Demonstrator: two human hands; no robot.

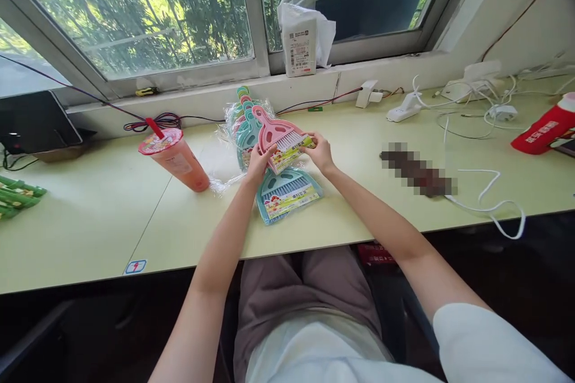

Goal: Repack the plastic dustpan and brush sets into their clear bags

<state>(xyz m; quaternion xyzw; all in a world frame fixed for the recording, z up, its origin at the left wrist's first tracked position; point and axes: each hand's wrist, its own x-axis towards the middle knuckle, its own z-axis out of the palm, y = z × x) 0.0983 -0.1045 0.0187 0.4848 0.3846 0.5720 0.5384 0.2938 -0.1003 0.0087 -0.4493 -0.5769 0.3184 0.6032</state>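
Note:
Between my two hands is a pink dustpan and brush set (277, 131) with a yellow printed label across its bristles. My left hand (259, 164) grips its lower left corner, and my right hand (320, 152) pinches the right end of the label. Just below it, a blue dustpan and brush set (287, 194) with a similar label lies on the table, its handle end hidden. Behind the pink set, several more sets (245, 122) in green, teal and pink lie stacked in clear plastic wrap.
A pink drink cup (177, 161) with a red straw stands left on the table (197, 227). A tablet (38, 122) is at far left. White cables and a power strip (404, 108) spread right, near a blurred dark object (417, 172) and red pouch (543, 128). A tissue pack (300, 48) sits on the sill.

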